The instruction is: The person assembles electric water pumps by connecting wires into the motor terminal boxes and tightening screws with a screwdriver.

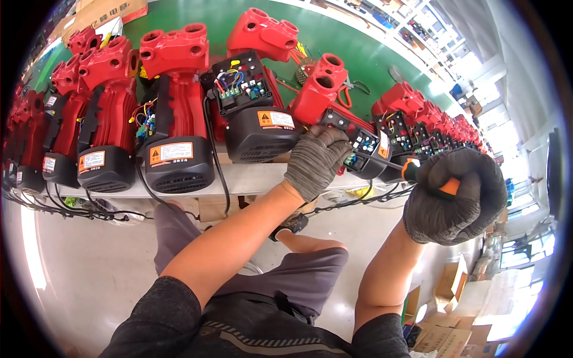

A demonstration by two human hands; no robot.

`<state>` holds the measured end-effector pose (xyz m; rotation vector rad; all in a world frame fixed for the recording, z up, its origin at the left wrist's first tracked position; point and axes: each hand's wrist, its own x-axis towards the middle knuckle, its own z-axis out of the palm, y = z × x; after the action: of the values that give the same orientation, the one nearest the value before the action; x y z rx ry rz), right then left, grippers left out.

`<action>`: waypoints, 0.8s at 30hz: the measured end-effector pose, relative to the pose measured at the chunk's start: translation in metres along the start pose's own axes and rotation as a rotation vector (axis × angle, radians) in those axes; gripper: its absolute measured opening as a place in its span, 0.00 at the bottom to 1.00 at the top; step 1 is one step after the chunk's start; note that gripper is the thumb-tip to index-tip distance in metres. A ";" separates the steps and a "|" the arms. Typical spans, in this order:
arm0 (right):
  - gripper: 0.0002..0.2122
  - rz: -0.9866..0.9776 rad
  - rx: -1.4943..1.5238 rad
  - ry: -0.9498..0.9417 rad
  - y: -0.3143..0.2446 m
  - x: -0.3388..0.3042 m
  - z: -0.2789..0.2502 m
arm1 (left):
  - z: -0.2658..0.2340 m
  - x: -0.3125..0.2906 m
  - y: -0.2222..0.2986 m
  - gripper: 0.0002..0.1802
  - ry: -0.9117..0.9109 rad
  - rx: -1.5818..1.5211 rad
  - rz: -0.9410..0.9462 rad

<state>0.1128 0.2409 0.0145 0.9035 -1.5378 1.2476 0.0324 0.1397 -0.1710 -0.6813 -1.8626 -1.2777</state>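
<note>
My right hand (458,200), in a dark grey glove, is closed round a screwdriver (410,170) with an orange and black handle. Its shaft points left to the open terminal box (364,143) of a red and black water pump (322,83), where a circuit board shows. My gloved left hand (317,160) lies over the near left side of that box, its fingers bent round the edge. What its fingertips touch is partly hidden. Just left stands another pump (261,134) with its box open, showing coloured wires and a green circuit board.
Several more red pumps (179,107) with black motor covers line the bench to the left, and others (418,113) to the right. Pliers (352,89) with red handles lie on the green bench top (209,12). Black cables (218,161) hang over the front edge. Cardboard boxes (450,283) stand at lower right.
</note>
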 end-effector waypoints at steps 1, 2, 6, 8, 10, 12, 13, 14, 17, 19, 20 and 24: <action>0.12 0.020 0.017 -0.017 0.002 -0.001 0.000 | -0.001 0.000 0.000 0.09 0.001 -0.004 -0.004; 0.12 0.023 0.014 -0.021 0.004 -0.001 0.001 | -0.001 0.000 -0.001 0.09 -0.006 0.023 0.012; 0.12 0.004 -0.012 0.012 0.004 -0.004 0.000 | 0.000 0.000 -0.004 0.09 -0.007 0.066 0.054; 0.12 -0.017 -0.039 0.008 -0.002 -0.003 -0.005 | 0.000 0.000 -0.005 0.09 0.004 0.066 0.062; 0.12 -0.009 -0.012 -0.062 -0.012 0.000 -0.012 | 0.002 -0.001 -0.004 0.09 0.014 0.061 0.070; 0.12 -0.026 -0.038 -0.047 -0.004 -0.005 -0.009 | 0.002 -0.003 -0.004 0.10 -0.030 -0.034 -0.015; 0.12 -0.043 -0.062 -0.030 0.000 -0.008 -0.009 | 0.002 -0.003 -0.003 0.10 -0.030 -0.036 -0.015; 0.12 -0.056 -0.119 -0.115 0.003 -0.010 -0.015 | 0.002 -0.003 -0.003 0.10 -0.025 -0.013 0.005; 0.13 -0.116 -0.189 -0.161 0.003 -0.010 -0.009 | 0.003 -0.003 0.000 0.09 -0.039 -0.044 -0.069; 0.12 -0.092 -0.408 -0.152 0.003 -0.018 0.000 | 0.004 -0.002 0.000 0.09 -0.056 -0.092 -0.160; 0.12 -0.115 -0.490 -0.161 0.004 -0.020 -0.004 | 0.005 -0.002 0.000 0.09 -0.055 -0.146 -0.196; 0.14 -0.117 -0.825 -0.283 -0.024 -0.018 -0.024 | 0.001 0.000 0.000 0.08 0.005 0.026 0.029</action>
<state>0.1454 0.2591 0.0056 0.6079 -1.9544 0.3205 0.0323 0.1412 -0.1712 -0.6888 -1.8554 -1.2334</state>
